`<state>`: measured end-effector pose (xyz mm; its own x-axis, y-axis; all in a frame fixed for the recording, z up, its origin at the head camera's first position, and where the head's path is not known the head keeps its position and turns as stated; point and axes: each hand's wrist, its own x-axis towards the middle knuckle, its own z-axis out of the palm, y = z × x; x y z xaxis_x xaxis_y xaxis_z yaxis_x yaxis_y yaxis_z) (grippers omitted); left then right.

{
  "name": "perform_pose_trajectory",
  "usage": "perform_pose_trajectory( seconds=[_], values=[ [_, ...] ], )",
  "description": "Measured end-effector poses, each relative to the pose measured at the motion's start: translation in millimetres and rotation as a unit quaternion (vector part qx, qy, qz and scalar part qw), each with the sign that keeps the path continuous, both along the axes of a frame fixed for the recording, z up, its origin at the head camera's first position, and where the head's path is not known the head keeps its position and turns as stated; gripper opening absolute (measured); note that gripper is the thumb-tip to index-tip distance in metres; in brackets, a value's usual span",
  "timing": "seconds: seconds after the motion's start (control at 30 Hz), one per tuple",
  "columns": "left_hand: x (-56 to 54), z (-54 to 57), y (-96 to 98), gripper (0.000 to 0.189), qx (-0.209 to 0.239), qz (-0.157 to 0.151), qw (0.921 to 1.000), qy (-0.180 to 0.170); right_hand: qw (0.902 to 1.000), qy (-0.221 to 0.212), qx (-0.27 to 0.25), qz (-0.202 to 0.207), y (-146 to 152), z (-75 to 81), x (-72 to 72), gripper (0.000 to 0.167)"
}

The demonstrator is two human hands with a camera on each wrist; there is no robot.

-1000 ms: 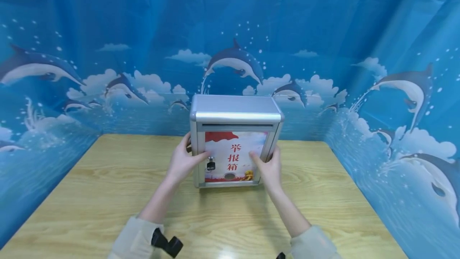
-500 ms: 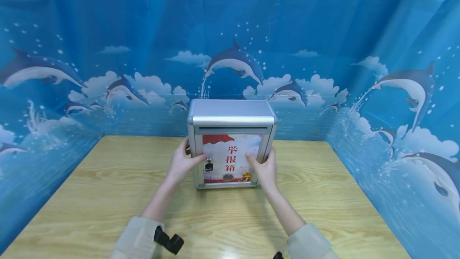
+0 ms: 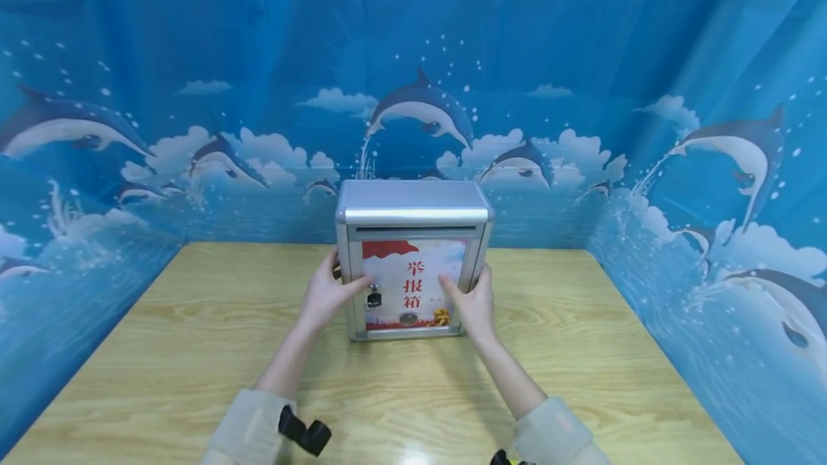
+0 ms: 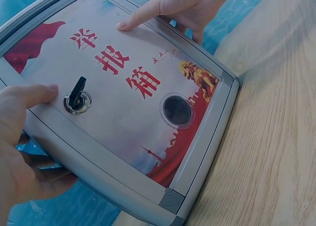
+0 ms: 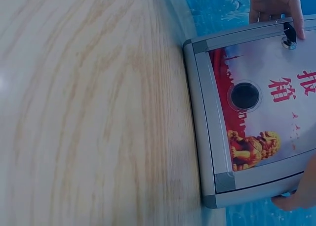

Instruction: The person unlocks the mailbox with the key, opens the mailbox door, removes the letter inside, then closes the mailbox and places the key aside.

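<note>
A silver metal-framed report box [image 3: 413,215] stands upright on the wooden table, its slot and printed front panel [image 4: 118,112] toward me. Red Chinese characters run down the panel. My left hand [image 3: 326,293] grips the box's left side, thumb on the front near the black-handled lock [image 4: 76,98], fingers behind the edge. On the opposite side my right hand [image 3: 474,303] grips it the same way, thumb on the panel. A round dark window [image 5: 245,96] sits low on the front. The box's bottom edge lies right at the tabletop in both wrist views.
The light wood table [image 3: 226,329] spreads out around the box. Blue curtains with printed dolphins [image 3: 423,110] hang behind it and along both sides. Black camera mounts [image 3: 305,433] are strapped at the sleeves.
The box has come down and slightly left in the head view, with both hands holding it throughout. Over the last half second it shifts only a little.
</note>
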<state>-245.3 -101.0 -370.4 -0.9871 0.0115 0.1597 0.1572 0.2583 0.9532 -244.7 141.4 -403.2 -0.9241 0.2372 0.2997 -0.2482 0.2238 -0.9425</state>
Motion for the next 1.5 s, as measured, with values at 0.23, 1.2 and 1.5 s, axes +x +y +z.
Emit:
perform_pose_trajectory(
  seconds=[0.23,1.2,1.5],
  values=[
    [0.6,-0.2,-1.5,0.084,-0.030,-0.006,0.9995,-0.002,0.9996,0.006,0.011,0.025,6,-2.2,1.2,0.077],
    [6.9,106.1,-9.3,0.023,-0.275,0.019,0.8961,0.348,0.8719,0.384,0.299,0.054,6,3.3,25.5,0.009],
    [6.4,130.1,2.2,0.021,-0.398,-0.030,0.8614,0.314,0.8518,0.366,0.364,0.087,-8,5.7,31.2,0.009]
  ],
)
